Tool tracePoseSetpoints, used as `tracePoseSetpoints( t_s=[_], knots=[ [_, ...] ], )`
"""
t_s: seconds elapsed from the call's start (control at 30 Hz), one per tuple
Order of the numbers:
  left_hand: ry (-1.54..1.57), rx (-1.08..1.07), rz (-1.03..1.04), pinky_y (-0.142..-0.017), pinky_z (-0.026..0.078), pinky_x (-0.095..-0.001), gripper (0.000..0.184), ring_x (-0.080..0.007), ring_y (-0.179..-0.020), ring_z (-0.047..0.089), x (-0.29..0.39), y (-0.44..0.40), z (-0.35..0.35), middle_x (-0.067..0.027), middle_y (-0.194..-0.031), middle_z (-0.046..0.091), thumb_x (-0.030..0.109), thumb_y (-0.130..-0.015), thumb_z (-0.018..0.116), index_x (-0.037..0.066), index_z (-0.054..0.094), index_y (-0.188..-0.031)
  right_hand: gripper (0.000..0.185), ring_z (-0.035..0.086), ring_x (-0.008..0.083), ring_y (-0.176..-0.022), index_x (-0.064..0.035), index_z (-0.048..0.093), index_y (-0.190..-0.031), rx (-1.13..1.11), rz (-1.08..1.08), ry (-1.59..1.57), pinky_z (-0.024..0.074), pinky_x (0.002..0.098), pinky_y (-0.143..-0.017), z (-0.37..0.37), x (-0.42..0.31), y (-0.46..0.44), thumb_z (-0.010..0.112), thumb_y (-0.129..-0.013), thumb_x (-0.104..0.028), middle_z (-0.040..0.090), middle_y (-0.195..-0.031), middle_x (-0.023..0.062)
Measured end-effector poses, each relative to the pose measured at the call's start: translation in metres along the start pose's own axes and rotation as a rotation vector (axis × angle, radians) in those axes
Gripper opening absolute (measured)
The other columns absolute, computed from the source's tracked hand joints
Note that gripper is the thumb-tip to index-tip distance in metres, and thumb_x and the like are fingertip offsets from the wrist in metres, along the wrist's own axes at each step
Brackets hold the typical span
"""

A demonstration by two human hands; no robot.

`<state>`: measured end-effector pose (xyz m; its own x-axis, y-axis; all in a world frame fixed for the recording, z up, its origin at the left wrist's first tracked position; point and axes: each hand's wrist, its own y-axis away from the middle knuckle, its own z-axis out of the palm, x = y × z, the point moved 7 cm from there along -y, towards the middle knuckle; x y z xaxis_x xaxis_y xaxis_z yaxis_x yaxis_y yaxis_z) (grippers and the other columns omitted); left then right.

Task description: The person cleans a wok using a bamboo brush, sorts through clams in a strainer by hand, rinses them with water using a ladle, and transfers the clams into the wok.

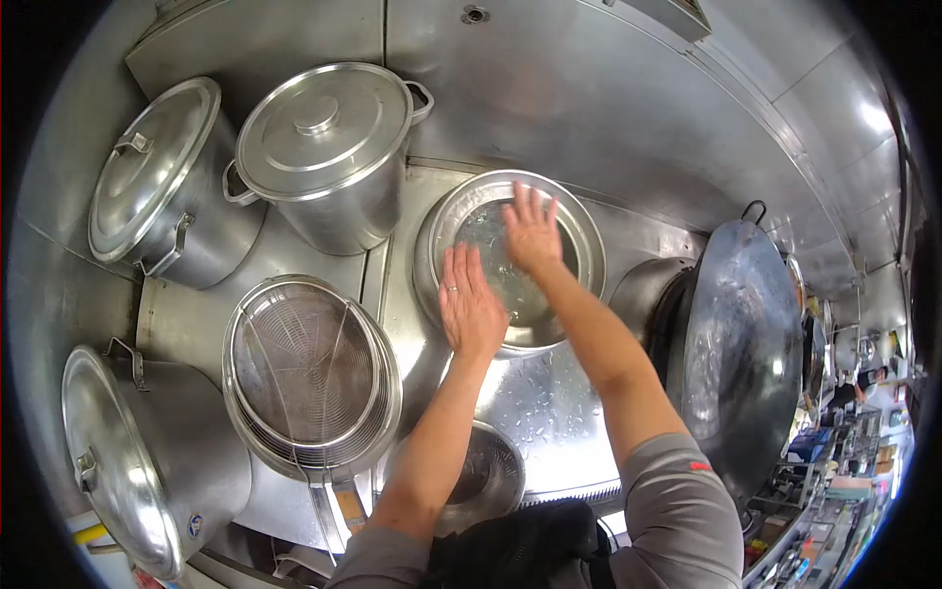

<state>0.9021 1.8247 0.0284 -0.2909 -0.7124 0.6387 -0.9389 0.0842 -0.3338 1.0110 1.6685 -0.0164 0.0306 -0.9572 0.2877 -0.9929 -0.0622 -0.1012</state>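
A round metal basin (590, 228) with a wide rim stands on the steel counter, with clear, rippled water (486, 228) inside. My left hand (472, 306) is over the basin's near left rim, its fingers straight and close together; I cannot tell whether it touches the metal. Above the right part of the water, my right hand (533, 232) has its fingers stretched out and slightly apart. Nothing is held in either hand. Water drops (549, 393) dot the counter in front of the basin.
Large lidded stockpots (324, 128) stand at the back and left. To the left, a wire strainer (309, 368) lies over a round perforated vessel. A big dark wok (741, 344) leans upright at the right. A perforated bowl (491, 471) sits near my left forearm.
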Motion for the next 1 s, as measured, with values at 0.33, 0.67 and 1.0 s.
tracePoseSetpoints(
  t_s=[0.33, 0.67, 1.0],
  knots=[
    [0.13, 0.291, -0.234, -0.111, 0.035, -0.0506, 0.066, -0.0423, -0.137, 0.042, -0.049, -0.004, -0.021, -0.0223, -0.139, 0.051, 0.002, -0.079, 0.061, 0.0, 0.042, -0.142, 0.041, 0.052, 0.0407, -0.13, -0.0076, 0.058, -0.123, 0.039, 0.705, -0.407, 0.0437, 0.0611, -0.099, -0.035, 0.108, 0.151, 0.061, -0.093, -0.035, 0.05, -0.145, 0.024],
    [0.098, -0.115, -0.344, -0.091, 0.05, -0.0493, 0.034, -0.0475, -0.102, 0.065, -0.118, -0.065, 0.012, -0.0284, -0.1, 0.068, 0.007, -0.082, 0.063, 0.005, 0.054, -0.115, 0.031, 0.063, 0.049, -0.075, 0.0034, 0.058, -0.076, 0.261, 0.697, -0.933, 0.0486, 0.0546, -0.074, 0.008, 0.142, 0.168, 0.066, -0.088, -0.024, 0.063, -0.073, 0.0283],
    [0.391, -0.018, -0.183, -0.075, 0.049, -0.0303, 0.01, -0.0138, -0.075, 0.058, -0.02, -0.08, -0.089, -0.0067, -0.078, 0.063, -0.006, -0.086, 0.058, 0.001, 0.056, -0.092, 0.028, 0.063, 0.0379, -0.061, 0.0048, 0.057, -0.078, 0.443, 0.809, -1.197, 0.0478, 0.0467, -0.064, -0.084, 0.142, 0.214, 0.062, -0.091, -0.02, 0.059, -0.065, 0.0244]
  ],
)
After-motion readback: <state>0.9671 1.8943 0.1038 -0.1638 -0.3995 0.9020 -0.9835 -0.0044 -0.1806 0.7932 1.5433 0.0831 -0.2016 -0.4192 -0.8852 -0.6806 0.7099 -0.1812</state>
